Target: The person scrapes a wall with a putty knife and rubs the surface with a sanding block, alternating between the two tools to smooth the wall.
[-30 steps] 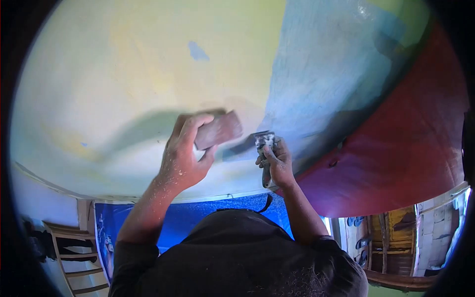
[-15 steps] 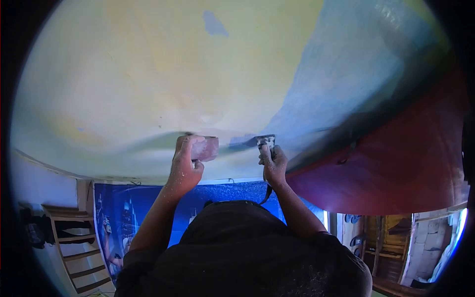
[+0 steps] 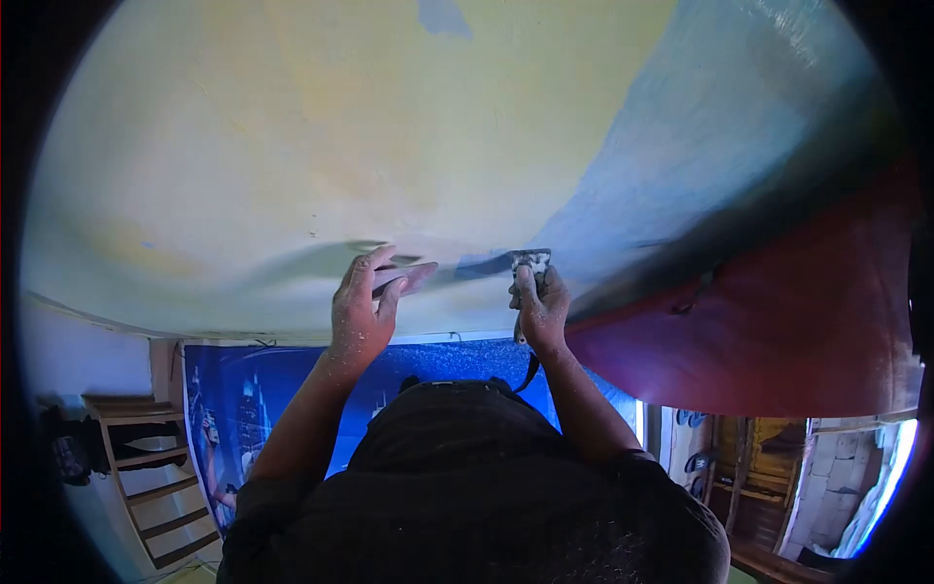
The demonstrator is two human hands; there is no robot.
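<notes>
The fingers [image 3: 373,265] of the left hand [image 3: 360,316] are closed around a small brownish sanding block [image 3: 407,278]. The thumb is underneath and the other fingers lie over the top, pressing the block flat against a pale yellow ceiling [image 3: 292,146] overhead. The block looks light and stiff, with a gritty face. It is probably best gripped by its long edges, and the dust on the skin could make that grip slip.

The fingers [image 3: 526,284] of the right hand [image 3: 541,313] are wrapped tightly around the handle of a scraper [image 3: 531,260]. Its short blade, caked with filler, touches the ceiling just beside the block. The blade looks thin and springy, so the handle seems the safe place to hold it. A dark strap [image 3: 527,372] hangs below this hand.

Both forearms are speckled with white dust and rise from a dark shirt [image 3: 467,487] low in the view.

To the right, the yellow gives way to a blue patch [image 3: 700,146] and then a deep red area [image 3: 778,341]. A small blue spot [image 3: 445,17] sits near the top edge. Below the ceiling line hang a blue poster [image 3: 243,409] and wooden shelves [image 3: 146,487]. Nothing stands between the hands and the ceiling.
</notes>
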